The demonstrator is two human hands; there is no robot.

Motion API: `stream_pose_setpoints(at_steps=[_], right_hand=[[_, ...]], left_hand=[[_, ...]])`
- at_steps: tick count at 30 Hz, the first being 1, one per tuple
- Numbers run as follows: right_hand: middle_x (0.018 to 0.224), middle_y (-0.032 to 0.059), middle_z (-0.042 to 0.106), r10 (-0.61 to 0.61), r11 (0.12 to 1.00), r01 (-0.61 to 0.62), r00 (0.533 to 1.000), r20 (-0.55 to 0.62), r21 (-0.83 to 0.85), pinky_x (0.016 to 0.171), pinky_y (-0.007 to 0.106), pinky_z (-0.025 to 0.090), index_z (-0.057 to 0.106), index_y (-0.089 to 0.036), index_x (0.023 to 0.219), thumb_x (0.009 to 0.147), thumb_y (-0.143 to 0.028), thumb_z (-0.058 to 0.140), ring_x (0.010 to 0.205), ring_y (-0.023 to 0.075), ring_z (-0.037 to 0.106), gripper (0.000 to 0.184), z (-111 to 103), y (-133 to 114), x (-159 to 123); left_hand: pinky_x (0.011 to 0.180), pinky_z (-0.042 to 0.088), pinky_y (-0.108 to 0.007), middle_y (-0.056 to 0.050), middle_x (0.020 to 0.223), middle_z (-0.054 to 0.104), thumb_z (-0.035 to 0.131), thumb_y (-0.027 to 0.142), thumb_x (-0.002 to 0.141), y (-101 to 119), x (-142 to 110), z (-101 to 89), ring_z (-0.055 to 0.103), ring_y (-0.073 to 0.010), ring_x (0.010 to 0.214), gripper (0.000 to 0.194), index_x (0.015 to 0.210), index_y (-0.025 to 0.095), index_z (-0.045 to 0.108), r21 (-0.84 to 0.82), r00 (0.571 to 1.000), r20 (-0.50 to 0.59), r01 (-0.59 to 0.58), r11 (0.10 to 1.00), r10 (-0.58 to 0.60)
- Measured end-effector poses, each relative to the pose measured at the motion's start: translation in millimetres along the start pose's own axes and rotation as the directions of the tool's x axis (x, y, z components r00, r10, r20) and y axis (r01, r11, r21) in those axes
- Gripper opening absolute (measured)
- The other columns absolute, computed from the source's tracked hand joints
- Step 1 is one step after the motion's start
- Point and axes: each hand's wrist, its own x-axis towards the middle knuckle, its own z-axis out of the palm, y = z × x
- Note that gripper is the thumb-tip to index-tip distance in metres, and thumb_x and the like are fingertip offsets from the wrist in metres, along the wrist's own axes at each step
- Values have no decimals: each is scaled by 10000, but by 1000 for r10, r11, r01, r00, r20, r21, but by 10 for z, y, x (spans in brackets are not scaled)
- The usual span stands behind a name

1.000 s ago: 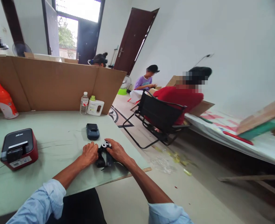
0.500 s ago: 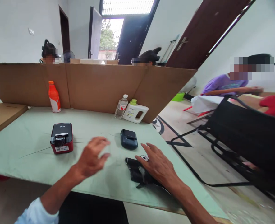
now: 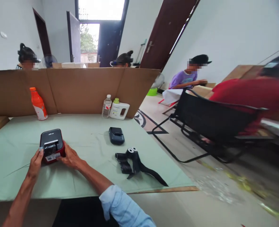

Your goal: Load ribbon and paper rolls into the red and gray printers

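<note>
A label printer (image 3: 51,136) with a dark top and red sides rests at the left of the table, a glossy black strip at its front slot and a white sticker below. My left hand (image 3: 35,164) grips its left side near the front corner. On the opposite side, my right hand (image 3: 70,156) wraps the right side, thumb at the front. Some fingers are hidden behind the printer. To the right lie rolls of black film (image 3: 135,162), one loose tail trailing toward the table's edge. Behind them sits a smaller dark device (image 3: 117,136).
Along the cardboard partition (image 3: 84,90) stand an orange bottle (image 3: 38,105), a clear water bottle (image 3: 106,107) and a white jug (image 3: 119,110). A black folding chair (image 3: 207,116) is right of the table (image 3: 82,186). Other people sit beyond the partition and at the right.
Both my hands have moved left onto the label printer and taken hold of its sides. My right hand has left the black film rolls. The view has turned right.
</note>
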Motion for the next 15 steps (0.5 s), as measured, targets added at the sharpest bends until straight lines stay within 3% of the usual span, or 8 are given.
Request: stream_pose_setpoints(at_steps=[3,6,8,11,13,15], right_hand=[[1484,74,590,23,1000,-22,994,-111,13,1133,478,468,333,-298,1576,828,-253,804,1335,310,583,885,-10,6,-212],[1531,83,545,25,1000,-25,974,-226,4,1179,498,425,341,-304,1578,828,-271,799,1404,319,521,880,-220,101,-582],[1531,89,546,21,1000,-16,962,-272,21,1170,500,435,329,-297,1588,869,-278,752,1395,314,532,834,-414,192,-833],[1460,102,606,27,1000,-27,949,-315,2,1114,483,487,361,-275,1578,906,-306,715,1327,311,585,760,-667,305,-1136],[1433,110,626,27,999,-37,948,-318,-25,1093,478,503,365,-257,1579,922,-327,701,1300,310,603,741,-766,346,-1267],[1439,108,623,24,999,-34,950,-311,-27,1096,482,502,369,-256,1577,934,-354,694,1302,308,604,727,-805,370,-1338]], left_hand=[[1190,416,-470,-113,1283,735,661,878,695,89,-120,136,577,-357,1343,908,1248,158,696,2,996,81,-31,1000,30],[1169,443,-464,-119,1355,700,713,814,704,177,-281,396,577,-361,1348,898,1330,174,650,-5,971,229,-66,998,65],[1171,440,-487,-134,1424,654,786,701,712,210,-395,636,588,-356,1341,918,1426,170,563,-30,929,362,-66,997,73],[1150,468,-490,-135,1438,641,828,523,740,216,-545,970,616,-335,1314,929,1522,192,452,-81,829,547,-81,993,112],[1159,463,-494,-130,1457,627,823,442,753,184,-609,1094,608,-326,1327,932,1555,208,410,-100,791,593,-109,989,147],[1159,462,-503,-131,1488,601,795,399,778,133,-627,1115,590,-326,1348,913,1574,221,385,-75,781,604,-144,987,160]])
